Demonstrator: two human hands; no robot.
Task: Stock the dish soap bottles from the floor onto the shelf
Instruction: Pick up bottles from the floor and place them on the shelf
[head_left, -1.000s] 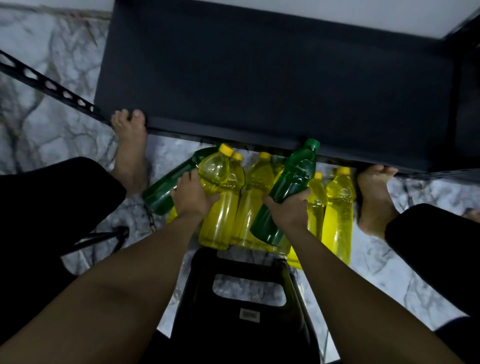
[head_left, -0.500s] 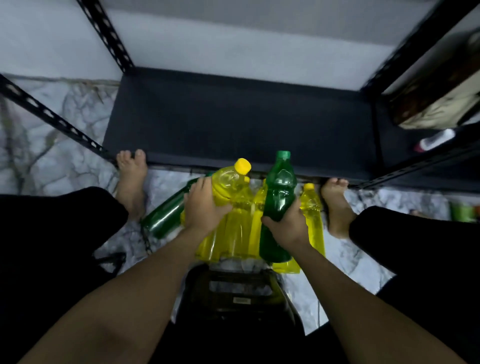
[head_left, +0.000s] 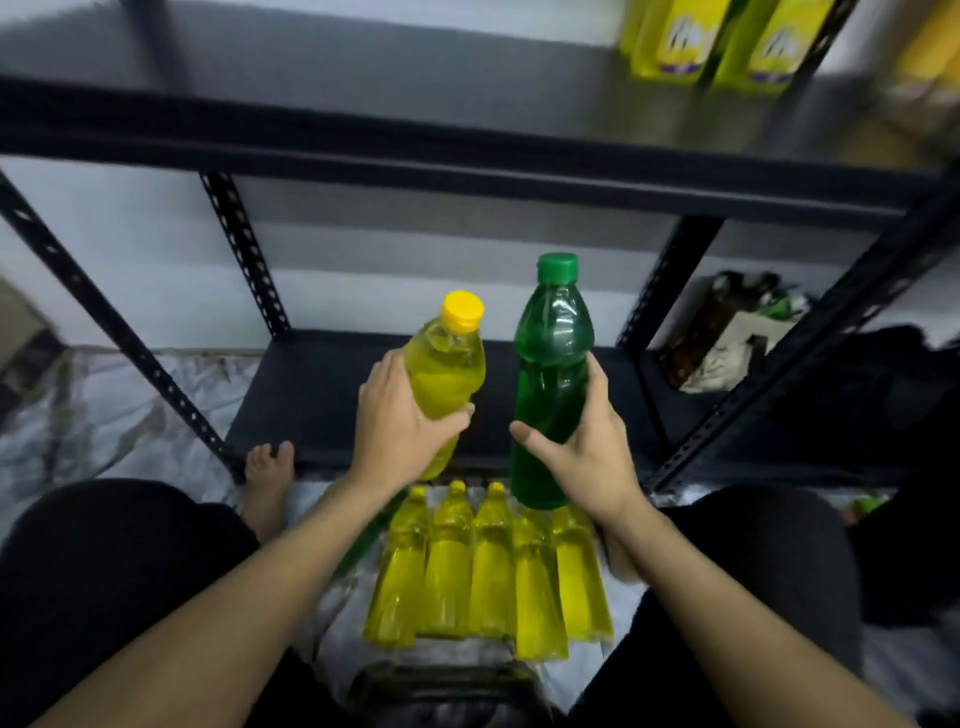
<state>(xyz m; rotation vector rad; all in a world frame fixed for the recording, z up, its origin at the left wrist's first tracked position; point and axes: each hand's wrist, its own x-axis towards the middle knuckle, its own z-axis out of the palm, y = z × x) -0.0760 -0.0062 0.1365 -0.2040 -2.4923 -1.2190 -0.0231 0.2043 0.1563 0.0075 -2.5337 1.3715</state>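
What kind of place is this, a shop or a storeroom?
Likely a stockroom or shop back room: black slotted-steel shelving, labelled yellow bottles stocked up on it, and a row of yellow bottles lying on the marble floor.

Lower shelf (head_left: 322, 395) bare, open at front; upper shelf beam (head_left: 467, 161) overhead (bottles (head_left: 670, 41) at its right).

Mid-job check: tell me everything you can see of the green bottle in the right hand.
The green bottle is see-through green plastic, looks filled with green liquid, and has its green cap on; no label shows. It is held upright, off the floor, in front of the dark bottom shelf. Only the right hand touches it: thumb and fingers wrap its lower half.
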